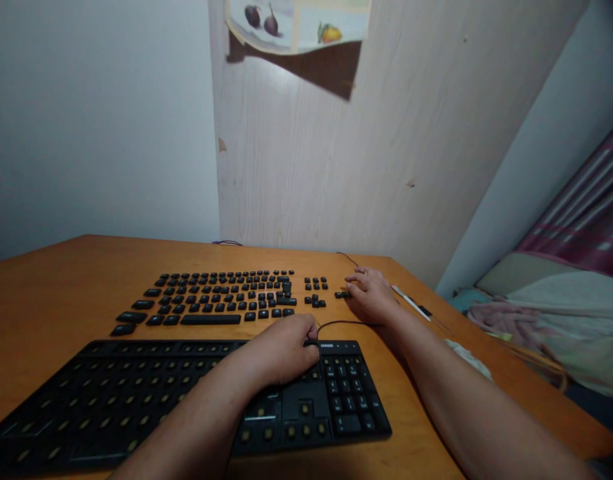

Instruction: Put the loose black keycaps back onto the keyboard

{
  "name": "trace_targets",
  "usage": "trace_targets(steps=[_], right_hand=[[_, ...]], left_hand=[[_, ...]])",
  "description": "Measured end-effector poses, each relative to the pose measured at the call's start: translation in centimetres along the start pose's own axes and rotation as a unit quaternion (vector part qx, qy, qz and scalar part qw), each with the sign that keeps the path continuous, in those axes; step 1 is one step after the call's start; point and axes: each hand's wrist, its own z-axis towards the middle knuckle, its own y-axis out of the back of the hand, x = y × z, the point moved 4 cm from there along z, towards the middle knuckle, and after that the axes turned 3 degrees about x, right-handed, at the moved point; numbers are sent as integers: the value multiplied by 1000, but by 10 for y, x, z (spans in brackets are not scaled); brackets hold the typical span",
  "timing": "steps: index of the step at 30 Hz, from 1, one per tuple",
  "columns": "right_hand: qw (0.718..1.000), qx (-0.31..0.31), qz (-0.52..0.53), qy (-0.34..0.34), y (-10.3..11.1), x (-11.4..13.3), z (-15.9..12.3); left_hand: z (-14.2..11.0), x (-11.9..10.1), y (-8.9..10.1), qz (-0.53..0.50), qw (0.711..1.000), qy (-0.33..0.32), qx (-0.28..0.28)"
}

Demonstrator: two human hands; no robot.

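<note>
A black keyboard (pixel 299 389) lies near the table's front edge. Its number pad at the right bears keycaps, while bare key posts show over most of the rest. My left hand (pixel 289 350) is closed around the keyboard's back edge, thumb on top and the other fingers partly hidden. Behind it, loose black keycaps (pixel 221 290) lie in rows, with a long spacebar (pixel 211 320) in front. My right hand (pixel 370 292) rests on the table at the right, fingers apart, its fingertips beside a few small keycaps (pixel 341 294). Whether it touches one I cannot tell.
A black cable (pixel 343 322) runs from the keyboard's back toward my right forearm. Right of that hand lie a thin white stick (pixel 411 303) and a small dark object (pixel 425 311). A wall stands behind the wooden table (pixel 51 287); bedding (pixel 551 320) is at the right.
</note>
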Motion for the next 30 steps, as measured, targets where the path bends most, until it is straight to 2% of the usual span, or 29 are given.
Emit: trace_targets(steps=[9, 15, 21, 30], right_hand=[[995, 75, -58, 29, -9, 14, -5], [992, 100, -75, 34, -11, 19, -5], [992, 95, -55, 56, -10, 21, -4], [996, 46, 4, 81, -4, 29, -5]], left_hand=[[0, -2, 0, 0, 1000, -10, -7], [0, -3, 0, 6, 1000, -4, 6], [0, -3, 0, 0, 1000, -8, 6], [1, -4, 0, 1, 1000, -6, 9]])
